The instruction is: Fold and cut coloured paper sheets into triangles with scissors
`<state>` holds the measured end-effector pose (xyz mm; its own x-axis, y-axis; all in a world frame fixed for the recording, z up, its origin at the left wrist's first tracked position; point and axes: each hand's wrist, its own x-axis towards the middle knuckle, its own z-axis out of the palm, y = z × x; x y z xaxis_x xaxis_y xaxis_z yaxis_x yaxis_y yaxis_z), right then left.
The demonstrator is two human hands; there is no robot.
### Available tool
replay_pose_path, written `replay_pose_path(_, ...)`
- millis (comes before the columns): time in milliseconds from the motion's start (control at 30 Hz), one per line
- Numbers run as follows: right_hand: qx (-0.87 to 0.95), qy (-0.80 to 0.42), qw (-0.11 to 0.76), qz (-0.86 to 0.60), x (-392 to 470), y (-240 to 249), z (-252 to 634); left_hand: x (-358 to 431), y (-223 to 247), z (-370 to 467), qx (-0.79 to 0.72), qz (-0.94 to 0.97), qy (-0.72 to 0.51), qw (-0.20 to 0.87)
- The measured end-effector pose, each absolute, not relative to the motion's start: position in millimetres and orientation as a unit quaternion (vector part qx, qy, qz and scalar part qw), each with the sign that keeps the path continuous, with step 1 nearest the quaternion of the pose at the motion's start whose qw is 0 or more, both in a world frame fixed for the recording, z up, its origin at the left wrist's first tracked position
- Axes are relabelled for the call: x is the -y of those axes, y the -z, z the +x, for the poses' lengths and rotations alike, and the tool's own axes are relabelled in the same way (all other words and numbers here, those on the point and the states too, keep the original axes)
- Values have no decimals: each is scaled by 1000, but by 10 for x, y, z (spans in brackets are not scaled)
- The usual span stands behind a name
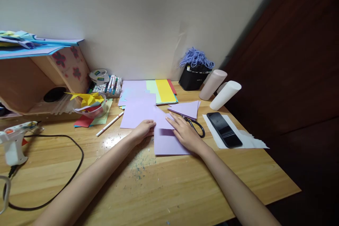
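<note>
A purple sheet of paper [169,144] lies on the table with a smaller purple piece [162,120] over it, which looks folded along a slant. My left hand [144,130] pinches the left edge of the purple paper, thumb on top. Flat on the paper's right side rests my right hand [185,132], fingers stretched out. Another purple sheet [136,114] lies just beyond my left hand. Past my right hand are purple paper triangles [186,109], with scissors [199,129] partly under them; their blades are hidden.
Coloured paper [165,91] is stacked by the wall. A phone [224,130] lies on white paper at right, near two tilted cylinders [225,95]. A black pouch [194,77] holds blue yarn. At left are a glue gun [16,141] with its cord, a bowl [92,107] and markers [111,84].
</note>
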<state>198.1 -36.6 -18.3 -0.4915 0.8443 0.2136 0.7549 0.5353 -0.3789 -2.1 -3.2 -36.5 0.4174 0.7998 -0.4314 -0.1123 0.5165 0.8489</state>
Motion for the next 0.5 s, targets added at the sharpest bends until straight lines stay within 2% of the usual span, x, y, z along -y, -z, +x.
replay_pose_path(167,869,-102,152,-460,393,219,1914,20,345,1,-431,361,-331,758)
replay_pose_path(367,871,-110,152,-454,406,216,1867,100,183,48,-428,400,-342,734)
replay_pose_path(433,861,-133,182,-456,411,198,1863,144,118,57,-443,450,-330,701)
replay_pose_path(500,820,-194,256,-475,405,178,1875,179,60,58,-452,491,-315,675)
